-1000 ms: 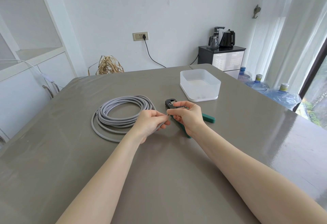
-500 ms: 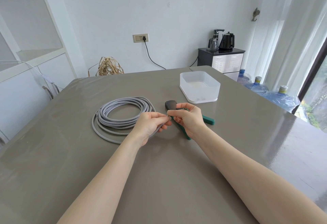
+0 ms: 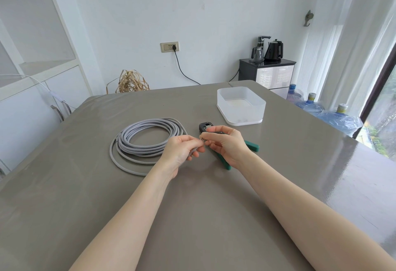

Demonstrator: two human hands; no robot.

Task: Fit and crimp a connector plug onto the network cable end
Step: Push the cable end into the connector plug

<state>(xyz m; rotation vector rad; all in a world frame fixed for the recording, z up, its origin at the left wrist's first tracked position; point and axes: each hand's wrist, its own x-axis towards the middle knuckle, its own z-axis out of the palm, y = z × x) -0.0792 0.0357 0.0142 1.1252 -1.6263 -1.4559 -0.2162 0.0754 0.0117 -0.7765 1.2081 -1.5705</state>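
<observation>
Grey surface (image 3: 90,185) is being used: coiled network cable (image 3: 147,140) at left, its floppy end being pinched just behind the bared wires by the left hand (image 3: 182,149); something tiny, probably the plug, is being pinched by the right hand (image 3: 227,144) over the crimper (image 3: 251,145).

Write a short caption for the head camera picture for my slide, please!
Left hand holds the grey cable end while right hand pinches a small plug against it.

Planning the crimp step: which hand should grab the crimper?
Right, probably. The right hand hovers directly over the crimper; the left hand grips the cable end and should keep holding it.
</observation>
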